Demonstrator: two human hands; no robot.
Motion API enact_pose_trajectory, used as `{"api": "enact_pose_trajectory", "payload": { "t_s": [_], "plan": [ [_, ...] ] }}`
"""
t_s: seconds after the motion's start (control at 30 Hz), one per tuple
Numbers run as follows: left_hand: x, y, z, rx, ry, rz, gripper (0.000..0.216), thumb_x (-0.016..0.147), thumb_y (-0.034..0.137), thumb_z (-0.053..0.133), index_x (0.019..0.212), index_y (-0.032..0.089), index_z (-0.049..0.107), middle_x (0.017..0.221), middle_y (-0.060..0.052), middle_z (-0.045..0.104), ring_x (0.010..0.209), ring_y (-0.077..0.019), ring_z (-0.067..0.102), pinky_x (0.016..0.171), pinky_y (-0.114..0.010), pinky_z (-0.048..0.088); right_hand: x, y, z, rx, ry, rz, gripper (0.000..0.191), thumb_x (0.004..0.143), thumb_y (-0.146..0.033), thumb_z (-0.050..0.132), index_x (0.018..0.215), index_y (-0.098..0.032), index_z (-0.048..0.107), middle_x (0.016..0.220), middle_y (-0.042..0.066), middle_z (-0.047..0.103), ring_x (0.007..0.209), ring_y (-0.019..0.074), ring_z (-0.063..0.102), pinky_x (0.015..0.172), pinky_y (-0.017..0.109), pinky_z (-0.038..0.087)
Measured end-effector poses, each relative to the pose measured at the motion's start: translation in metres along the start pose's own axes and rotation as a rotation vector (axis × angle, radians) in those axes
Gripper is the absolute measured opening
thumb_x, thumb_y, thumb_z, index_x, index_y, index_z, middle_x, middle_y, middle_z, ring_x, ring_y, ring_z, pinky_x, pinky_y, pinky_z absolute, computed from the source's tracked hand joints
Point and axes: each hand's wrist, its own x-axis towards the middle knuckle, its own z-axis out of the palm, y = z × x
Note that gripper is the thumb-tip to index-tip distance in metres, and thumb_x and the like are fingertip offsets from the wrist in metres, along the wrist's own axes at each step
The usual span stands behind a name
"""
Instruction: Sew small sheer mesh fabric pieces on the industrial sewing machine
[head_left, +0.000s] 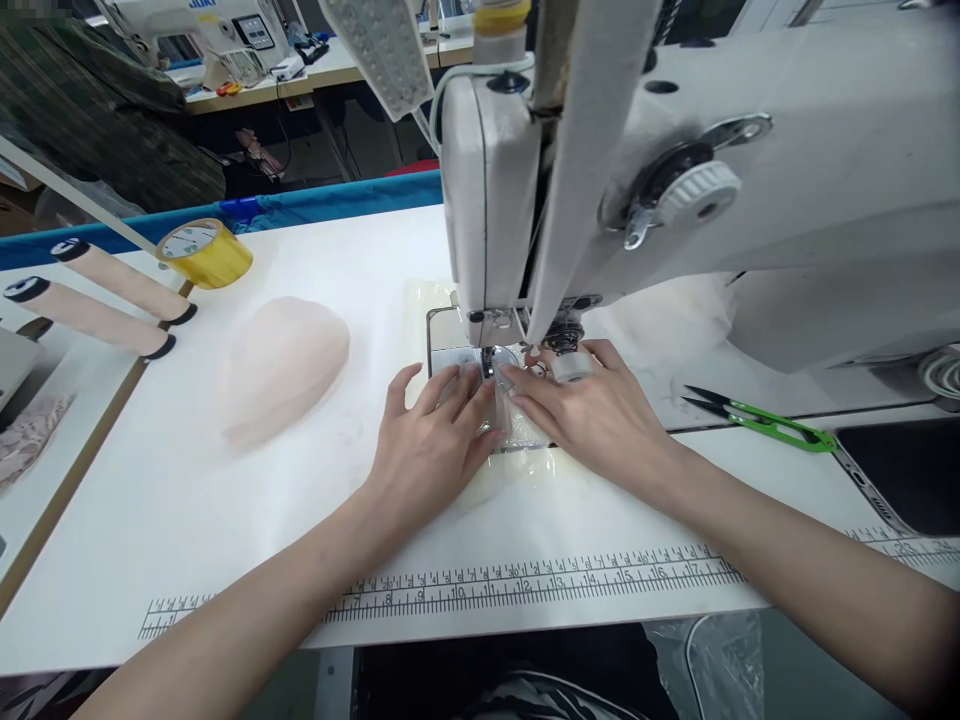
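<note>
Under the needle area of a white sewing machine (487, 200), both of my hands rest close together. My left hand (431, 440) lies with its fingers spread, their tips left of the presser foot (488, 362). From the other side, my right hand (600, 405) reaches in with its fingers stretched toward the foot, partly behind a white-capped machine part (571, 365). Between the hands lies a pale, see-through piece (514, 425), too faint to name surely. It sits over the metal needle plate (442, 330), which clear tape surrounds.
Left of my hands lies a sheer pinkish fabric piece (289, 365). Beyond it are yellow tape (206, 255) and two thread cones (97, 315). Green-handled snips (765, 420) and a phone (907, 470) lie at right. A printed ruler (517, 590) runs along the front. A person (90, 110) stands behind.
</note>
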Motion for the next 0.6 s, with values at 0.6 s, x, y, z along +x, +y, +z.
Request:
{"api": "enact_pose_trajectory", "payload": {
  "t_s": [0.6],
  "plan": [
    [0.012,0.001,-0.022,-0.166,-0.418,-0.057,0.033,0.071,-0.008,0.035,0.078,0.017,0.055,0.073,-0.002,0.056,0.068,-0.0182,0.051,0.055,-0.027,0.039,0.014,0.001,-0.04,0.614,-0.422,0.021,0.004,0.09,-0.02,0.053,0.087,-0.02,0.056,0.077,-0.002,0.061,0.065,0.0143,0.055,0.054,0.026,0.034]
  ]
}}
